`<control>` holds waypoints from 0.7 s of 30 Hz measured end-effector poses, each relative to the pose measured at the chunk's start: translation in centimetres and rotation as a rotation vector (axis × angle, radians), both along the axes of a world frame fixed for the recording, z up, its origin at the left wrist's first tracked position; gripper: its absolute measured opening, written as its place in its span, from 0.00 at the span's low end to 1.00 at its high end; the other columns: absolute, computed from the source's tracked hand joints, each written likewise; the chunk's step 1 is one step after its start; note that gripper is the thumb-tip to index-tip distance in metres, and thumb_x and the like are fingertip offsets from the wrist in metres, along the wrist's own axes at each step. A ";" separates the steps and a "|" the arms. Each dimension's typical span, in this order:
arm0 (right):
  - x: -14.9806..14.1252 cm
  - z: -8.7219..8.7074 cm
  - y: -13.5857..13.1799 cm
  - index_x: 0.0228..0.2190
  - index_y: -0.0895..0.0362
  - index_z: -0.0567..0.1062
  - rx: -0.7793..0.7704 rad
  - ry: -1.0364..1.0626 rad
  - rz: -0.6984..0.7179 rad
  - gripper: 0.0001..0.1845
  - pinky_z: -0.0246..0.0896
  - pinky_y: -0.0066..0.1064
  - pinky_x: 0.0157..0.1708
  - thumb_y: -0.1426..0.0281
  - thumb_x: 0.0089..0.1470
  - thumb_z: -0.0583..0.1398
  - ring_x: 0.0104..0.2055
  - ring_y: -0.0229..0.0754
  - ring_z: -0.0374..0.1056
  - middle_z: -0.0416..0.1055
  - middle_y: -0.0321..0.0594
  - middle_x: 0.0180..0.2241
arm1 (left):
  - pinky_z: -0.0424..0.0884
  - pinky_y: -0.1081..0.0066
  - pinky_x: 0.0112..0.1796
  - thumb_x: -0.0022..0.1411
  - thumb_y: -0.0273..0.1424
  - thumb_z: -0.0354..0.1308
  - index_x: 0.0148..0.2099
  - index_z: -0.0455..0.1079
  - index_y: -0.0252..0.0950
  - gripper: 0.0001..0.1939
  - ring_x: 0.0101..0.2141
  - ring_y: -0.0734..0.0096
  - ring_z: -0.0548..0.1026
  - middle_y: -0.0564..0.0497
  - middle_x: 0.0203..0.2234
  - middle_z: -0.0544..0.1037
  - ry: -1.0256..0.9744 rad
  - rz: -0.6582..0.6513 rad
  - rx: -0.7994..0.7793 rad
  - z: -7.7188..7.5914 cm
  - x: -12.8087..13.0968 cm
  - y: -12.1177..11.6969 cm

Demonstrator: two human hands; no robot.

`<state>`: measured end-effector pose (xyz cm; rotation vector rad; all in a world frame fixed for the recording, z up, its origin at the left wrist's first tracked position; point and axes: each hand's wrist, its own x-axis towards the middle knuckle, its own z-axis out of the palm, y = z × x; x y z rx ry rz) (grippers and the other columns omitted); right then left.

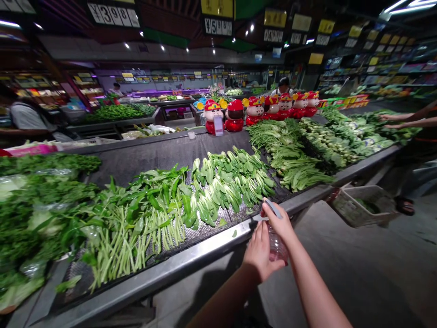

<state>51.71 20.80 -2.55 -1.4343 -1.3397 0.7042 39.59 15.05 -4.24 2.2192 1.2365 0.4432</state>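
Note:
Just in front of the stall's metal edge, my left hand (256, 249) is wrapped round the body of a clear bottle (277, 245). My right hand (279, 221) is closed over its upper part, at a grey piece (272, 208) that looks like a lid or handle. Part of the bottle is hidden by my fingers and wrist. Beyond my hands, rows of leafy green bunches with pale stems (230, 189) lie on a perforated tray. Left of them are long-stemmed greens (136, 228).
The metal rail (205, 248) runs diagonally before me. Red figurines (235, 116) line the stall's back. A plastic crate (363, 205) sits on the floor to the right. Another person's hands (392, 120) reach over the vegetables at far right. Price signs (218, 26) hang overhead.

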 end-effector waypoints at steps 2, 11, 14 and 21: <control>0.2 0.7 0.6 0.39 0.59 0.74 0.032 0.040 0.029 0.23 0.63 0.35 0.38 0.54 0.51 0.54 0.35 0.45 0.70 0.74 0.42 0.29 | 0.45 0.58 0.59 0.43 0.39 0.65 0.64 0.34 0.26 0.56 0.61 0.55 0.40 0.38 0.62 0.41 0.000 0.019 0.022 0.6 0.2 0.4; 0.6 3.3 2.3 0.25 0.56 0.73 0.128 0.013 0.095 0.20 0.62 0.32 0.30 0.54 0.53 0.52 0.27 0.42 0.67 0.71 0.39 0.22 | 0.46 0.58 0.59 0.45 0.38 0.62 0.64 0.36 0.30 0.52 0.61 0.56 0.41 0.42 0.63 0.42 -0.053 0.111 0.102 3.1 1.0 1.2; 0.7 3.3 2.4 0.20 0.55 0.70 0.127 0.010 0.091 0.21 0.62 0.32 0.29 0.53 0.52 0.51 0.24 0.42 0.66 0.70 0.37 0.19 | 0.46 0.59 0.60 0.44 0.38 0.63 0.64 0.37 0.28 0.52 0.61 0.57 0.42 0.42 0.62 0.44 -0.050 0.130 0.104 3.3 1.2 1.0; 0.8 2.8 4.0 0.29 0.55 0.74 0.110 0.064 0.158 0.19 0.64 0.34 0.33 0.52 0.50 0.54 0.31 0.45 0.69 0.74 0.40 0.29 | 0.47 0.60 0.60 0.43 0.37 0.64 0.64 0.38 0.29 0.53 0.61 0.54 0.43 0.41 0.62 0.44 -0.036 0.175 0.083 3.6 1.4 1.8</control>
